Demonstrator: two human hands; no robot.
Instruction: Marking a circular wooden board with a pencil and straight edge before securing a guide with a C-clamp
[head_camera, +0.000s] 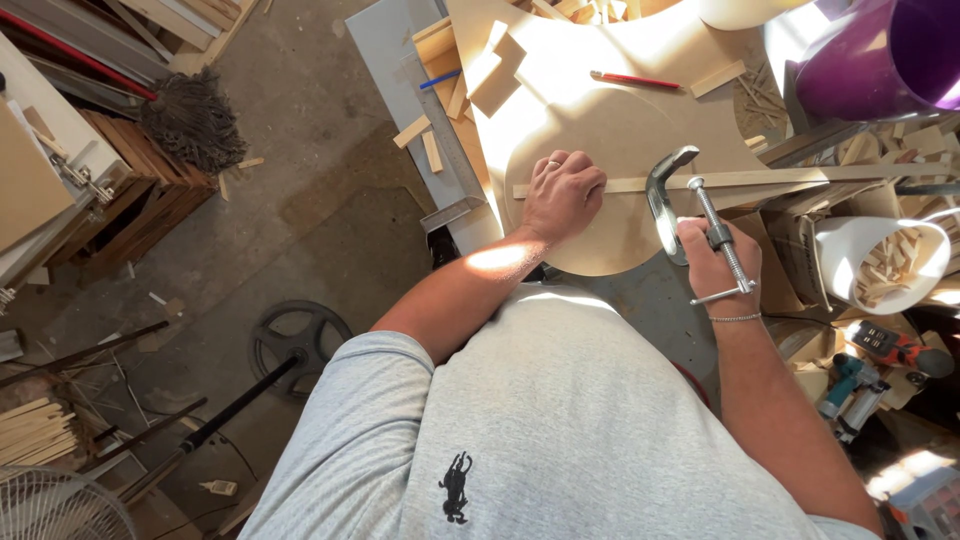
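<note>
A large rounded panel (610, 130) of pale fibreboard is seen lying flat on a cluttered workbench (385, 40), its curved edge overhanging toward the worker at six o'clock. The panel is judged stiff and moderately heavy, with a smooth face that could let loose pieces slide.

Across it, a thin wooden strip (780, 177) is laid with its long axis running from nine o'clock to three o'clock, its far end passing beyond the panel's right edge. The strip is judged light, slender and easily snapped, best held flat along its length rather than by an end.

The strip's nine o'clock end is pinned down by the left hand (562, 195), curled into a loose fist with knuckles pressed on the wood.

A metal C-clamp (672, 205) is hooked over the panel edge and strip at four o'clock, its frame rigid and heavy for its size. Its screw (722, 240) is gripped by the right hand (722, 268), the threaded shaft pointing from eleven o'clock to five o'clock.

A red pencil (634, 79) rests at twelve o'clock on the panel.
</note>
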